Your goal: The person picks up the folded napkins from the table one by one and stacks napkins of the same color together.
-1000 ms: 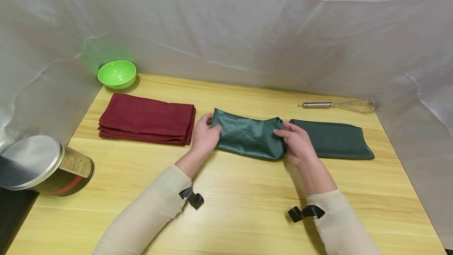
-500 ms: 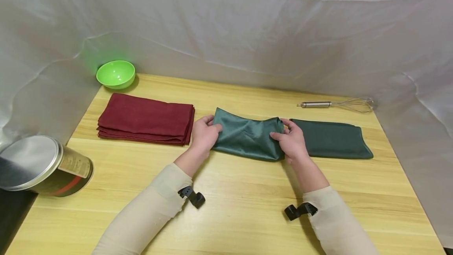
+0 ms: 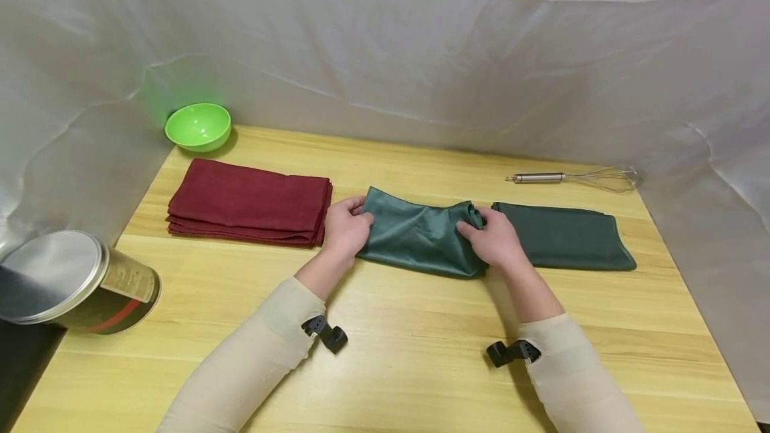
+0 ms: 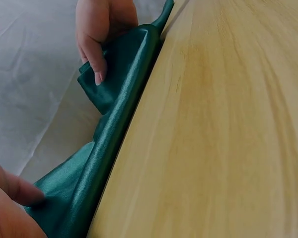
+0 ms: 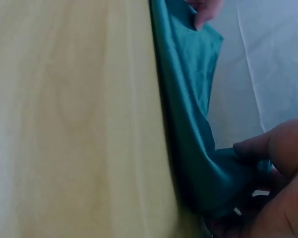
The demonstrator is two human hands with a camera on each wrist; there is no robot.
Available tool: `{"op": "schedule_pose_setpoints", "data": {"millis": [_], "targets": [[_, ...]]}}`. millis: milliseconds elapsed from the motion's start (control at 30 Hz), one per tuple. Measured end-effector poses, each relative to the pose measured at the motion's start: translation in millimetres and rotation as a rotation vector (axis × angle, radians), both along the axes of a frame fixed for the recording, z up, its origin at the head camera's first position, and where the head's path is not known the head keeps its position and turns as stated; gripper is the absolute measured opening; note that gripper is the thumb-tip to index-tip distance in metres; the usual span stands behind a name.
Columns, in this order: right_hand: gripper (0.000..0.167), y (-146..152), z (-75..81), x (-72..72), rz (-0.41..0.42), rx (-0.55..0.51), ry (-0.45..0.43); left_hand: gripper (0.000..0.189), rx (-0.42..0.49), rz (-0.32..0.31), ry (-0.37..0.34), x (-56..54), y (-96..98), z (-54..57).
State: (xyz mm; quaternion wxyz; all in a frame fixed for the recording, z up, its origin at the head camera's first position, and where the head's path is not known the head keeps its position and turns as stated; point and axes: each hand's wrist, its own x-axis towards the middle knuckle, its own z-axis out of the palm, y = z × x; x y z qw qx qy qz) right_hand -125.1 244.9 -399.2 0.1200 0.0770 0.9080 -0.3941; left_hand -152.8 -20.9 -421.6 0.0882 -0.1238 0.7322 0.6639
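A shiny green folded cloth [image 3: 421, 236] is stretched between both hands in the middle of the table. My left hand [image 3: 347, 227] pinches its left end, thumb on top and fingers behind. At the other end my right hand [image 3: 496, 238] grips the bunched layers, its thumb over the front. The cloth's near edge forms a rounded fold close along the tabletop in the left wrist view, where the green cloth [image 4: 109, 144] sags between the hands. In the right wrist view the right thumb [image 5: 253, 147] presses on the cloth, and its fingers are partly hidden beneath.
A folded dark red cloth [image 3: 249, 199] lies left of the left hand. Another folded dark green cloth [image 3: 571, 238] lies just right of the right hand. A green bowl [image 3: 200, 127] and a whisk [image 3: 553, 178] sit at the back. A lidded tin [image 3: 90, 282] stands at the left edge.
My right hand has shifted slightly left and regripped the cloth's right end, its thumb now further over the front. The left hand has barely moved, still pinching the left end.
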Motion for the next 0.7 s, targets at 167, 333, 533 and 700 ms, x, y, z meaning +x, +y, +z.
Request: {"op": "schedule_pose_setpoints", "data": {"millis": [167, 333, 533, 700], "targets": [[0.070, 5.3, 4.1, 1.2, -0.011, 0.051, -0.068, 0.040, 0.008, 0.004, -0.002, -0.1, -1.1, -0.1], [0.073, 6.5, 2.8, 2.1, 0.001, 0.073, -0.083, 0.041, 0.013, 0.004, 0.001, -0.2, -1.6, -0.5], [0.060, 6.5, -1.7, 2.7, -0.049, 0.010, -0.038, 0.041, 0.027, 0.000, 0.003, -0.2, -1.3, -1.0], [0.057, 4.0, -4.3, 1.6, -0.068, 0.007, -0.026, 0.043, -0.026, -0.033, -0.011, -0.6, -0.4, -1.5]]}}
